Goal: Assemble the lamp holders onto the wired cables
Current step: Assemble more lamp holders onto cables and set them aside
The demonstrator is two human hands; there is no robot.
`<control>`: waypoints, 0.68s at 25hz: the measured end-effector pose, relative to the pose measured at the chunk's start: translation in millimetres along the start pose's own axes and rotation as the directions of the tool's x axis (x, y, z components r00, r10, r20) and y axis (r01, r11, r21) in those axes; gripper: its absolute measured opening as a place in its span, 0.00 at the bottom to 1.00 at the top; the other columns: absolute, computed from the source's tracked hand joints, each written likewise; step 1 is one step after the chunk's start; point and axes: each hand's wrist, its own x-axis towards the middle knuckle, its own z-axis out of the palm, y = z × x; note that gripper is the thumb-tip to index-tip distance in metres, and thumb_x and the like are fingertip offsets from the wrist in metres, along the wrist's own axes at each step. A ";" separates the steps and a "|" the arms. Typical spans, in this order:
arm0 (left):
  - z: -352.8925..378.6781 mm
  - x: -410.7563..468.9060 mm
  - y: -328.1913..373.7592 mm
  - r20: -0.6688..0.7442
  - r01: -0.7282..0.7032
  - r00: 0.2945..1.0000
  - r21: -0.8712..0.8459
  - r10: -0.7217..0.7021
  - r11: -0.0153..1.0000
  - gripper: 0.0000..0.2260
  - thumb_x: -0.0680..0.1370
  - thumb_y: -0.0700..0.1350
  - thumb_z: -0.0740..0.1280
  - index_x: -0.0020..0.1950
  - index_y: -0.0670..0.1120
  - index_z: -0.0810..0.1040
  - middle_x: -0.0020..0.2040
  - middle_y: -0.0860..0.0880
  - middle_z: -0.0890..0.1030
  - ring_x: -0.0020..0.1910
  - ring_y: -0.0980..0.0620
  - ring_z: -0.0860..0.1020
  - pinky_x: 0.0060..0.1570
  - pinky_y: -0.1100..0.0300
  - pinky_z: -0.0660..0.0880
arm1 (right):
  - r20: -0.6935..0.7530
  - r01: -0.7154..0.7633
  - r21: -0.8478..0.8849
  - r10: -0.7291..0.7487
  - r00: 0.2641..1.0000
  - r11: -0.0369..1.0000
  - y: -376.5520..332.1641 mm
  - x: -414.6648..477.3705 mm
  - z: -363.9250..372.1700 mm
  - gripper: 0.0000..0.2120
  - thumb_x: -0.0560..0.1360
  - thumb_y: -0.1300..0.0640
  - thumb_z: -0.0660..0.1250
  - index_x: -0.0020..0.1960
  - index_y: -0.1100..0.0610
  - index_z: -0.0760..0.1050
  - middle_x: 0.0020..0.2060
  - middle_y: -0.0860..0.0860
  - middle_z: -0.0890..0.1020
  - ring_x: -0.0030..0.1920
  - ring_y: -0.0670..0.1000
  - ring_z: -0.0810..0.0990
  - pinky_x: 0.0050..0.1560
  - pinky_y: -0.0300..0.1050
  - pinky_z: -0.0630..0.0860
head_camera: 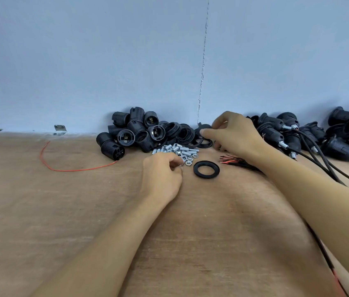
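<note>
My left hand (pixel 161 174): knuckles up, fingers curled, tips at the near edge of the metal heap; I cannot tell whether they hold a piece.
My right hand (pixel 234 133): thumb and fingers pinch a black holder part (pixel 204 130) just above the ring pile.
Metal heap: short threaded tubes (pixel 176 148) with hex nuts (pixel 188 160) at the near side.
Lamp holder bodies (pixel 130 131): loose black pile against the blue wall (pixel 105 61).
Ring pile (pixel 182 131): black rings, between the bodies and my right hand.
Single black ring (pixel 206 169): flat on the plywood table (pixel 62 211), just right of my left hand.
Wired cables (pixel 237 161): stripped red and black ends near my right wrist, running under that forearm.
Wired holders (pixel 287 133): heaped at the right, black cables trailing toward me.
Red wire (pixel 62 168): loose curve at the left.
Metal bracket (pixel 60 129): at the wall's foot, left.
</note>
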 end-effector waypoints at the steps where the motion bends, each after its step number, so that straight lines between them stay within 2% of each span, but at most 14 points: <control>1: -0.1 0.2 0.2 0.003 0.008 1.000 -0.002 -0.008 1.000 0.07 0.76 0.37 0.73 0.49 0.47 0.88 0.41 0.53 0.84 0.36 0.66 0.75 0.37 0.83 0.64 | 0.082 0.025 0.021 -0.027 0.996 0.999 -4.1 -8.7 -2.8 0.15 0.70 0.48 0.76 0.51 0.53 0.76 0.40 0.51 0.84 0.38 0.49 0.83 0.41 0.47 0.80; 4: -0.3 0.1 1.9 0.009 0.015 1.000 0.001 -0.015 1.000 0.07 0.74 0.37 0.73 0.42 0.49 0.85 0.36 0.54 0.82 0.35 0.62 0.77 0.37 0.79 0.68 | 0.343 0.180 -0.128 -0.127 0.931 0.975 -14.1 -32.9 -7.4 0.13 0.70 0.46 0.76 0.53 0.44 0.77 0.43 0.44 0.82 0.41 0.41 0.80 0.42 0.39 0.74; 7: 0.3 1.3 1.3 -0.001 0.019 1.000 0.016 -0.019 1.000 0.12 0.73 0.36 0.72 0.37 0.52 0.79 0.35 0.54 0.81 0.34 0.59 0.77 0.36 0.69 0.72 | 0.515 0.314 -0.267 -0.141 0.845 0.911 -17.0 -50.2 -4.9 0.09 0.70 0.47 0.76 0.48 0.46 0.80 0.42 0.45 0.82 0.42 0.43 0.79 0.45 0.41 0.76; 9: 0.9 1.1 0.6 -0.021 0.027 0.999 0.026 -0.027 0.999 0.13 0.73 0.36 0.72 0.37 0.53 0.76 0.37 0.52 0.81 0.34 0.58 0.77 0.33 0.72 0.69 | 0.547 0.327 -0.296 -0.121 0.828 0.898 -16.2 -53.4 -3.9 0.11 0.69 0.47 0.77 0.48 0.48 0.81 0.41 0.44 0.81 0.43 0.44 0.79 0.44 0.41 0.75; 12: 1.0 0.3 0.6 -0.022 0.032 0.999 0.032 -0.031 0.999 0.11 0.73 0.39 0.73 0.40 0.53 0.75 0.37 0.53 0.80 0.36 0.61 0.75 0.33 0.74 0.67 | 0.543 0.309 -0.296 -0.107 0.833 0.904 -17.6 -46.9 -8.8 0.14 0.67 0.43 0.79 0.48 0.47 0.80 0.37 0.40 0.77 0.37 0.34 0.76 0.35 0.30 0.66; 15: 1.5 1.7 -0.4 0.008 0.015 1.000 0.058 -0.015 0.998 0.05 0.75 0.43 0.73 0.42 0.51 0.79 0.35 0.54 0.78 0.35 0.58 0.75 0.31 0.71 0.65 | 0.585 0.249 -0.229 -0.071 0.808 0.941 -20.2 -39.6 -11.2 0.14 0.70 0.36 0.74 0.49 0.44 0.80 0.42 0.39 0.82 0.39 0.34 0.78 0.41 0.33 0.70; 17: 2.1 3.3 -0.7 0.006 0.006 1.000 0.081 -0.006 0.997 0.02 0.75 0.42 0.72 0.43 0.48 0.82 0.34 0.53 0.79 0.34 0.57 0.75 0.30 0.71 0.66 | 0.532 0.238 -0.211 -0.093 0.842 0.948 -18.1 -33.4 -5.6 0.11 0.74 0.39 0.71 0.48 0.45 0.80 0.39 0.40 0.83 0.38 0.36 0.79 0.40 0.31 0.72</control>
